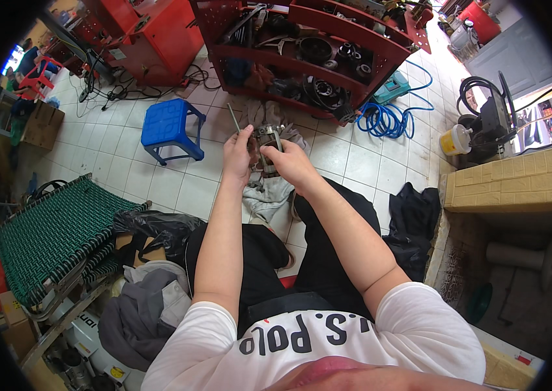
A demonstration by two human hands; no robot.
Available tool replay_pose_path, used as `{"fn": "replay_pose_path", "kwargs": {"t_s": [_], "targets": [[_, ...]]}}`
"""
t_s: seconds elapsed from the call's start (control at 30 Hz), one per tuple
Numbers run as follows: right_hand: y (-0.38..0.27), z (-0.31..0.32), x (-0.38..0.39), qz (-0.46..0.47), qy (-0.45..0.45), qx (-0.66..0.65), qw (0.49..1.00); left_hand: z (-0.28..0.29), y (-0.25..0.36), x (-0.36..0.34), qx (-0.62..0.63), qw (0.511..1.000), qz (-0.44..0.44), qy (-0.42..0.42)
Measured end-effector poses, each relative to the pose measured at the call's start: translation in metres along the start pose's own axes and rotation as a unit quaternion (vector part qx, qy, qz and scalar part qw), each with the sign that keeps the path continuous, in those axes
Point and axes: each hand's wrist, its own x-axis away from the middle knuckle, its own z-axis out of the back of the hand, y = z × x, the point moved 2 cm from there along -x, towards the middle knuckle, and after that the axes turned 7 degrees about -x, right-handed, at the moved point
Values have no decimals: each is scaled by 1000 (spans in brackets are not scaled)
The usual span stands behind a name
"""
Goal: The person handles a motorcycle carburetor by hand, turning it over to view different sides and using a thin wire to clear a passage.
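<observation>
My left hand point(237, 156) is closed, its thumb and fingers pinching a thin, straight, greyish rod point(233, 116) that points up and away to the left. Just right of it, a metal machine part point(267, 133) with several small pieces sits between my two hands, above the floor. My right hand point(292, 167) grips the near right side of this part, thumb pointing left across it. Its other fingers are mostly hidden. Grey cloths point(269, 199) lie on the tiles below and beyond my hands.
A blue plastic stool point(170, 125) stands left of my hands. Ahead is a red tool cart point(224, 52) with metal parts on its shelves. A coiled blue hose point(386, 120) lies to its right. A green woven folding bed point(61, 228) stands at left, beside a black bag point(162, 225).
</observation>
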Motion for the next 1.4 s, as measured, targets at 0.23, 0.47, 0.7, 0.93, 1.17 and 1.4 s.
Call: {"fn": "replay_pose_path", "kwargs": {"t_s": [0.23,0.47,0.7,0.93,1.17,1.4], "targets": [[6,0,-7,14,39,18,999,1,-2,-2,-8,1000,-11,-5],[4,0,-5,18,19,7,1000,-1,-1,-1,-7,1000,-14,3],[4,-1,-6,16,11,-19,1000,-2,-1,-1,-4,1000,-18,11],[5,-1,-8,7,22,-13,1000,-2,-2,1,-9,1000,-17,3],[12,1,-13,39,19,5,999,-8,2,2,-38,999,-23,11],[6,-2,-8,19,15,1,1000,-4,1,2,-48,999,-14,-3]]}}
